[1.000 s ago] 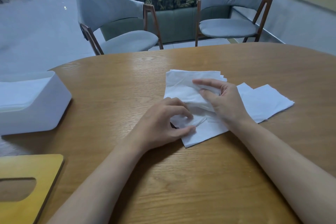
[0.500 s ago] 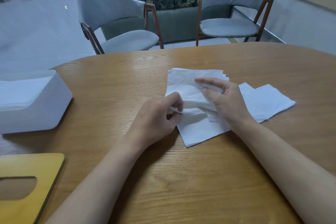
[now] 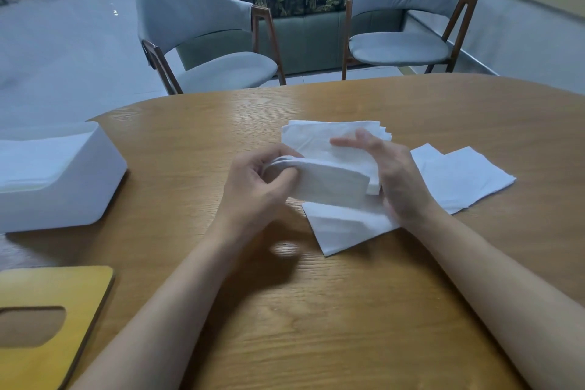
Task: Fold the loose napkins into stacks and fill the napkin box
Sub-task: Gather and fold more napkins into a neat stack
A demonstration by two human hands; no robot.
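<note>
A sheaf of napkins [image 3: 332, 182], mid-fold above the table [image 3: 348, 310], is pinched at its bend by the left hand [image 3: 256, 190] while the right hand [image 3: 395, 177], fingers [image 3: 349, 142] extended, steadies the other end. The crease likely needs pressing flat before the stack goes to the open napkin box [image 3: 63, 190] at left. A second earlier the sheets lay flat.

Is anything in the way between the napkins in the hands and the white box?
No, nothing visible. Only wooden table lies between the folded white paper napkins, gripped by the left hand, and the white rounded box. Its yellow wooden lid is off, lying nearer the person, out of the way.
</note>
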